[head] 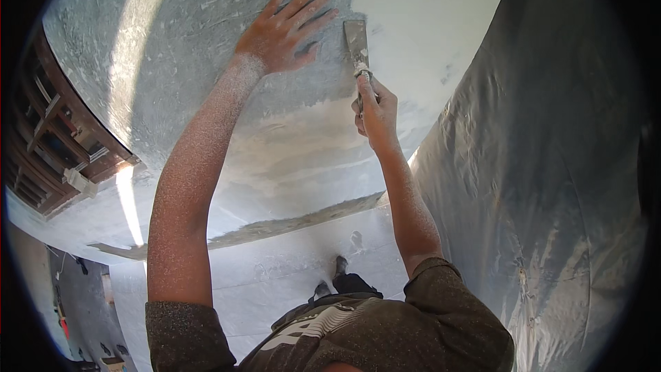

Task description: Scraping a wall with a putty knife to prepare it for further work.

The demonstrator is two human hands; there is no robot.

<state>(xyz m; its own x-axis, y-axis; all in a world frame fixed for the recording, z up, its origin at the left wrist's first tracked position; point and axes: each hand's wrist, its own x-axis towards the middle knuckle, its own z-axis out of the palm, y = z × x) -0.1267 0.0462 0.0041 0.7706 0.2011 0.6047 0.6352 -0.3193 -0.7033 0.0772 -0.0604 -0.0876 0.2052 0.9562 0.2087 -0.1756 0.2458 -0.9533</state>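
Observation:
My right hand [378, 108] grips the handle of a putty knife [357, 41], its flat metal blade pointing up the wall. The blade lies at the border between a grey, scraped wall surface [206, 46] and a smooth pale coating [423, 15]. To the left of the knife, my left hand [289, 31] is spread with its palm towards the grey area and holds nothing. Whether that palm presses on the wall cannot be told. Pale dust covers both forearms. Lower on the wall is a smeared beige patch [299, 150].
Plastic sheeting [521, 165] hangs along the right side. A brown wooden window frame with bars [57, 139] is set in the wall at left. My feet stand on a dusty pale floor [248, 274]. Several small items lie on the floor at lower left.

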